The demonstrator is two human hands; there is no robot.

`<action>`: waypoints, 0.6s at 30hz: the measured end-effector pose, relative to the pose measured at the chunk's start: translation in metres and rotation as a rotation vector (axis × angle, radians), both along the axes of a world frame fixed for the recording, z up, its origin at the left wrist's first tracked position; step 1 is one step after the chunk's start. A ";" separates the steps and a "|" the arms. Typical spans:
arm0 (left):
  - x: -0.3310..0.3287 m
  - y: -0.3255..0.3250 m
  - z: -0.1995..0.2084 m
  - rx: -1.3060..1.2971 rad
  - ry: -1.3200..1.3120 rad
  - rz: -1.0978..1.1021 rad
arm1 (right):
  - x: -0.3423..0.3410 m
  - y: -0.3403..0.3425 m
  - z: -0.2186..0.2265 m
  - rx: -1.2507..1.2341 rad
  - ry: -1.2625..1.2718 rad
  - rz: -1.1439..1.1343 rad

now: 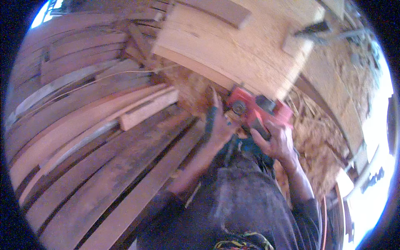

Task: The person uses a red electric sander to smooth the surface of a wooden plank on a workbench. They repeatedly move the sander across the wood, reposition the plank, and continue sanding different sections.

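A red and black electric planer (260, 109) rests at the near edge of a thick pale timber board (233, 50), with its round dark knob on the left side. My right hand (280, 139) is wrapped around its black rear handle. Close to the planer's left side is my left hand (221, 130), its thumb and a raised finger apart; the picture is blurred there. A dark teal strip (211, 121) lies along that hand, and I cannot make out what it is. Pale curled shavings (241, 133) sit between the hand and the tool.
Long reddish planks (104, 154) are stacked across the left side, and a short offcut (150, 109) lies on them. Heaped shavings (321, 146) cover the right. On the board are a flat wood piece (227, 12) and a dark clamp-like tool (312, 29).
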State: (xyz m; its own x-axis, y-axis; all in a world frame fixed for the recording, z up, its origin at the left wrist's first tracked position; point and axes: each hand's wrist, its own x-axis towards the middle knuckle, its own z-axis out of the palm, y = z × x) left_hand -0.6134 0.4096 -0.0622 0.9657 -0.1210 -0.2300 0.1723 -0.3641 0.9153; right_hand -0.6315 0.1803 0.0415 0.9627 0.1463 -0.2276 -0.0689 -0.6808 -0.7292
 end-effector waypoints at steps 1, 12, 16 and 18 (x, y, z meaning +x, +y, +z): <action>0.002 0.002 -0.006 -0.040 -0.027 0.001 | 0.001 0.002 0.004 0.009 -0.010 -0.009; 0.002 0.038 -0.033 0.147 0.025 0.040 | 0.024 0.033 0.006 0.011 -0.031 -0.012; 0.023 0.047 -0.016 0.108 -0.023 -0.024 | 0.034 0.043 0.011 -0.001 0.041 -0.027; 0.034 0.057 -0.021 -0.069 0.023 -0.022 | 0.038 0.050 0.012 0.043 0.028 -0.065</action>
